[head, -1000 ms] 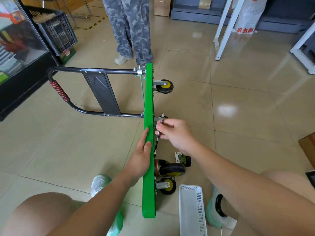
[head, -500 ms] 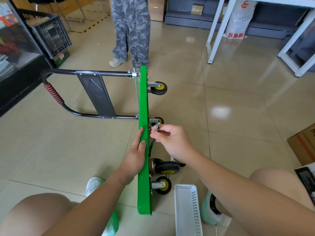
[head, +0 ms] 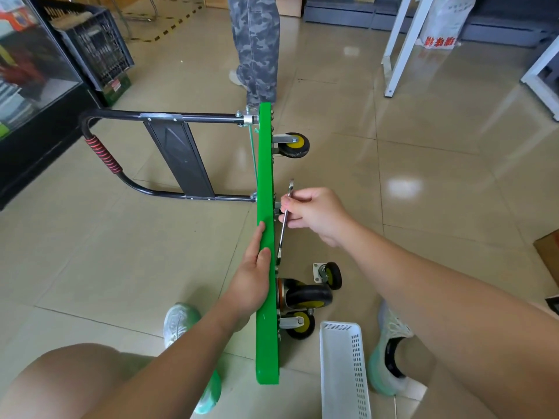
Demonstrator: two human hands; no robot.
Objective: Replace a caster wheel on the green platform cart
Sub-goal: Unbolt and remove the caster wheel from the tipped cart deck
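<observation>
The green platform cart stands on its long edge on the floor, wheels pointing right, black handle folded out to the left. My left hand rests flat on the cart's upper edge, steadying it. My right hand grips a slim metal wrench held against the cart's underside near the middle. A big black caster and a smaller yellow-hubbed caster sit at the near end, another caster at the far end. A loose small caster lies on the floor.
A white perforated basket lies on the floor by my right foot. A person in camouflage trousers stands just beyond the cart. A black crate and glass cabinet are at the left, white table legs at the right, a cardboard box at far right.
The wrench has swung in my right hand and now stands more upright along the cart's underside. My view has shifted closer. My left hand stays on the cart's edge.
</observation>
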